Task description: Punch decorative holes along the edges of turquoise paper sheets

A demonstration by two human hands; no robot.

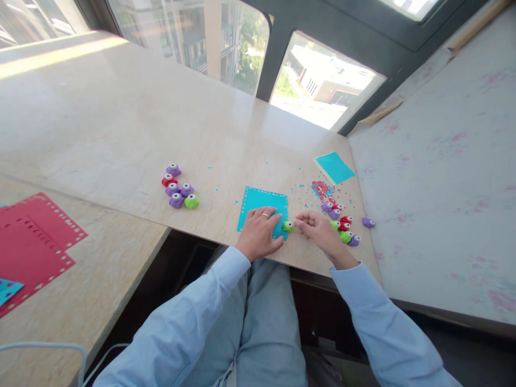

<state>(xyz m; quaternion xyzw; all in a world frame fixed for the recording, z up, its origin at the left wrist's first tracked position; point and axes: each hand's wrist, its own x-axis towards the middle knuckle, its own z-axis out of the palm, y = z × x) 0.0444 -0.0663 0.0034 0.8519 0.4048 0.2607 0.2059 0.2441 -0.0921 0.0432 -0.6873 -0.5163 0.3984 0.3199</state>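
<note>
A square of blue paper (258, 199) lies on the counter, with punched holes along its top, left and right edges. My left hand (261, 230) rests on it, fingers spread, with a ring on one finger. At the sheet's right edge sits a small green craft punch (287, 226), close to my left fingertips. Just right of that punch is my right hand (318, 232), its fingers curled and thumb and forefinger pinched together. Whatever may be between those fingertips is too small to make out. The hand looks apart from the green punch.
Several craft punches (345, 226) stand right of my right hand, and another group (176, 200) is at the left. Red and blue paper bits (322, 189) lie near a blue sheet (335, 167). Red punched sheets (36, 242) cover part of the left ledge. A papered wall (439, 188) bounds the right.
</note>
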